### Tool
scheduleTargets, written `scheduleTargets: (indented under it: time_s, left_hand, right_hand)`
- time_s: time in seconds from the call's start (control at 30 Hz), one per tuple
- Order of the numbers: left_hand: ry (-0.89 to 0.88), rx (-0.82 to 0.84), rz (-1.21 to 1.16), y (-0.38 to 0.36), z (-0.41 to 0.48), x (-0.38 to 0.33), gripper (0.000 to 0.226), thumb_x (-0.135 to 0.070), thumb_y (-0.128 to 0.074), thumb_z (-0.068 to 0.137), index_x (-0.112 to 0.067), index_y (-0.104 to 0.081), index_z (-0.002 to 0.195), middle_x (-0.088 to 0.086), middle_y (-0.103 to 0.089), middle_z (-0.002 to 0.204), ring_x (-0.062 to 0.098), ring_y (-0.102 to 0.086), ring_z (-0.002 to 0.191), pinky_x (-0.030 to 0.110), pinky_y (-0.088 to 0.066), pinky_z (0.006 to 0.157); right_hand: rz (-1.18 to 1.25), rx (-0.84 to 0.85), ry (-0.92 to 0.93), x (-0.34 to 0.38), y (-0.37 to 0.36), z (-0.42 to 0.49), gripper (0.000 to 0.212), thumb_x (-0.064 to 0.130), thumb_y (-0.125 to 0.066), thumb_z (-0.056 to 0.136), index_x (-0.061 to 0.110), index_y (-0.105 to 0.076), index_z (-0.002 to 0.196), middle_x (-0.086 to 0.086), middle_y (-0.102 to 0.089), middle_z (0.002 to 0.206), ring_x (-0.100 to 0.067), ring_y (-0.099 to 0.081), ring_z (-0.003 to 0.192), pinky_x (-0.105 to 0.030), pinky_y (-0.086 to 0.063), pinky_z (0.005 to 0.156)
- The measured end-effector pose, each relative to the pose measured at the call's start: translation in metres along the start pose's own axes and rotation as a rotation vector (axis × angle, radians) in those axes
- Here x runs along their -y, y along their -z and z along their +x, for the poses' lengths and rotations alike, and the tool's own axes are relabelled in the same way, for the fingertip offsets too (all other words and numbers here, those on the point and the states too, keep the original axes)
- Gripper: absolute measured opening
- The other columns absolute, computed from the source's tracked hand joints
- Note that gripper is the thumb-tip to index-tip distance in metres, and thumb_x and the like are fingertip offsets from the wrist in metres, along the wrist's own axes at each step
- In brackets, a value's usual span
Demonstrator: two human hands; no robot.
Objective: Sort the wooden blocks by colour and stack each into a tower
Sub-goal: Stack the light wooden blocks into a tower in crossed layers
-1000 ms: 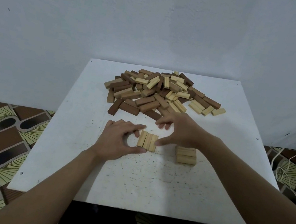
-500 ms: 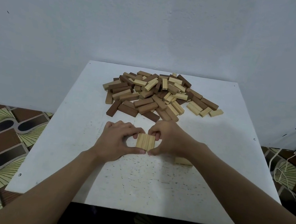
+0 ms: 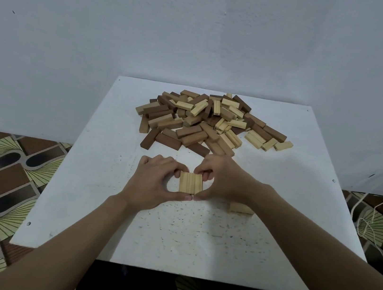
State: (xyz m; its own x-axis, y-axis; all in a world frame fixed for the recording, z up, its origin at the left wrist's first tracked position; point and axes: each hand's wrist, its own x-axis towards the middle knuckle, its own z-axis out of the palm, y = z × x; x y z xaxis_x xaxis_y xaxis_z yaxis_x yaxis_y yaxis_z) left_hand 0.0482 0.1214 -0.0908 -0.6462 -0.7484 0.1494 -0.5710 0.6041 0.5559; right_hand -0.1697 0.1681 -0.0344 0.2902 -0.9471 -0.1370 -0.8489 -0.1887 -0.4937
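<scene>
Squaring row of three pale blocks on bench, in front of mixed pile, apart from it. My left hand and right hand each closing grip on row: thumbs at near ends, fingers at far ends. Best, I am judging: pressing evenly from both sides, so ends are coming flush. Blocks lying flat, side by side, long axis pointing away from me, toward pile.
</scene>
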Motion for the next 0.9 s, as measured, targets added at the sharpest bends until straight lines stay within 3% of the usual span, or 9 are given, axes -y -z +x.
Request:
scheduleTargets:
  time_s: [0.17,0.3,0.43,0.57,0.73,0.9]
  left_hand:
    - [-0.006,0.028,0.021,0.001,0.001,0.000,0.065,-0.085,-0.060,0.069,-0.040,-0.063,0.117,-0.020,-0.054,0.096,0.005,-0.048,0.096,0.036,-0.028,0.082]
    - [0.006,0.056,0.012,0.002,0.002,-0.002,0.070,-0.087,-0.057,0.068,-0.040,-0.062,0.119,-0.019,-0.056,0.110,0.003,-0.047,0.106,0.036,-0.027,0.087]
    - [0.003,0.066,-0.050,0.004,0.001,-0.006,0.067,-0.083,-0.063,0.068,-0.036,-0.063,0.115,-0.021,-0.056,0.113,0.003,-0.048,0.110,0.037,-0.026,0.087]
    - [0.014,0.033,-0.206,0.012,0.005,-0.017,0.055,-0.065,-0.081,0.071,-0.036,-0.060,0.113,-0.018,-0.057,0.115,0.008,-0.052,0.112,0.040,-0.028,0.093]
    - [-0.100,-0.025,-0.145,0.023,0.024,-0.050,0.055,-0.069,-0.080,0.069,-0.041,-0.063,0.112,-0.022,-0.057,0.115,0.000,-0.049,0.109,0.037,-0.026,0.089]
    - [-0.147,-0.010,-0.115,0.011,0.040,-0.085,0.055,-0.076,-0.073,0.068,-0.041,-0.065,0.110,-0.024,-0.054,0.109,0.003,-0.045,0.111,0.039,-0.024,0.087]
  right_hand:
    - [-0.024,0.038,0.003,-0.002,-0.003,0.005,0.042,0.046,-0.086,0.069,0.017,-0.072,0.096,0.003,-0.059,0.093,-0.014,-0.052,0.084,-0.035,-0.050,0.070]
    - [-0.054,0.026,-0.010,0.000,-0.005,0.008,0.041,0.045,-0.086,0.068,0.016,-0.072,0.094,0.005,-0.056,0.092,-0.013,-0.049,0.081,-0.030,-0.045,0.065]
    - [-0.062,0.016,0.007,0.003,-0.005,0.006,0.046,0.047,-0.085,0.067,0.019,-0.073,0.101,0.006,-0.058,0.096,-0.011,-0.049,0.085,-0.032,-0.049,0.071]
    - [0.059,-0.108,0.030,-0.001,0.004,-0.005,0.055,0.045,-0.089,0.063,0.023,-0.070,0.110,0.011,-0.060,0.101,-0.005,-0.050,0.090,-0.025,-0.047,0.074]
    - [0.131,-0.268,0.036,-0.012,0.029,-0.034,0.050,0.042,-0.091,0.059,0.028,-0.071,0.103,0.018,-0.062,0.100,-0.004,-0.051,0.100,-0.024,-0.041,0.080]
    - [0.085,-0.277,-0.059,-0.029,0.047,-0.067,0.058,0.049,-0.090,0.059,0.030,-0.071,0.111,0.020,-0.059,0.101,-0.003,-0.048,0.104,-0.021,-0.039,0.084]
